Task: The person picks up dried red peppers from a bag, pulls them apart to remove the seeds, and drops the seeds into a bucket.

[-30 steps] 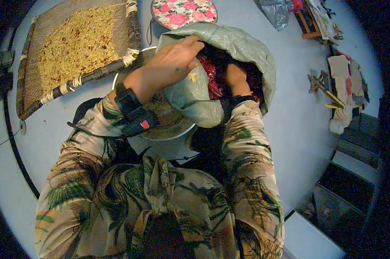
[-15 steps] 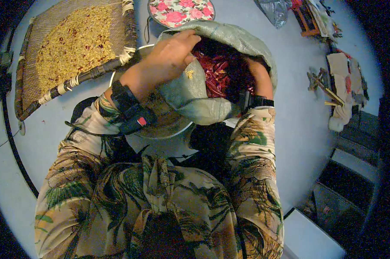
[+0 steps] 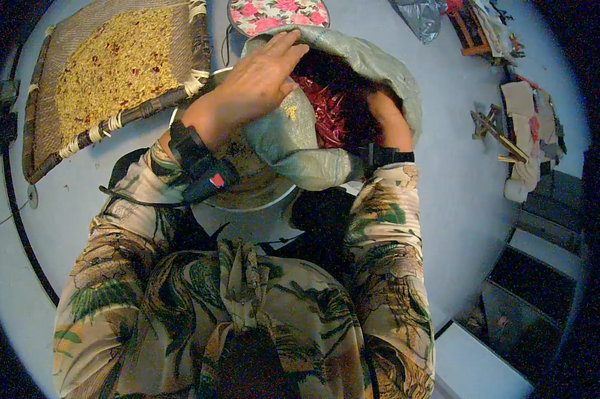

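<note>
A pale green woven sack (image 3: pixel 320 169) stands with its mouth rolled back, dried red chillies (image 3: pixel 326 113) inside it. My left hand (image 3: pixel 257 80) lies along the sack's left rim, fingers stretched out and slightly apart, their tips by the far edge. Down in the mouth on the right side is my right hand (image 3: pixel 385 114); its fingers vanish into dark shadow, so their grip is hidden. A few yellow seeds (image 3: pixel 291 113) cling to the folded sack cloth near my left thumb. Beneath my left forearm is a round metal basin (image 3: pixel 260 199), partly covered by the sack.
At the left lies a framed woven tray (image 3: pixel 44 113) spread with yellow seeds and red flakes. A round floral-patterned seat (image 3: pixel 280 14) is beyond the sack. Wooden stools (image 3: pixel 489 123) and cloths stand at the right, near a grey plastic bag (image 3: pixel 419 20).
My left hand's fingers have straightened and lifted along the rim. My right hand has shifted a little left and up within the sack, showing more of its back.
</note>
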A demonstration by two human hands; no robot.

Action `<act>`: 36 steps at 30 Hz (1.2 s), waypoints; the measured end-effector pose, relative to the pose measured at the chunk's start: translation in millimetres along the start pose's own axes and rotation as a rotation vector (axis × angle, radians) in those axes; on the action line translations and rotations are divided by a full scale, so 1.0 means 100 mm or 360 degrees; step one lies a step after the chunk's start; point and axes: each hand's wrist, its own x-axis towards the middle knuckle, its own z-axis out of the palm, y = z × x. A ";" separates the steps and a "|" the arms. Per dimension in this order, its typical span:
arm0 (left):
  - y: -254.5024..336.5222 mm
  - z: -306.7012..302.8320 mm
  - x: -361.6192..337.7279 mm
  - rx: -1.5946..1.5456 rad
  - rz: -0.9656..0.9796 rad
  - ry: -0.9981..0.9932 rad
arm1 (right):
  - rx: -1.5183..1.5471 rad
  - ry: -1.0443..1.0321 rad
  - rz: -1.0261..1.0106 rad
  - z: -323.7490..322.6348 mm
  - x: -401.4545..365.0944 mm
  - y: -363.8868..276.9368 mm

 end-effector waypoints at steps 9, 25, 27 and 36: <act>0.06 -0.07 0.04 0.0054 -0.0055 0.0035 | -0.1968 -0.0540 0.0031 0.36 0.50 0.33; 0.11 -0.15 -0.07 0.0009 -0.0108 -0.0072 | -0.1161 -0.0291 -0.0124 0.27 0.45 0.37; 0.13 -0.18 -0.11 0.0033 -0.0103 -0.0104 | -0.1136 -0.0344 -0.0109 0.28 0.31 0.19; 0.25 -0.14 -0.33 -0.0144 -0.0087 0.0093 | -0.1181 -0.0407 -0.0826 0.72 -0.50 -0.50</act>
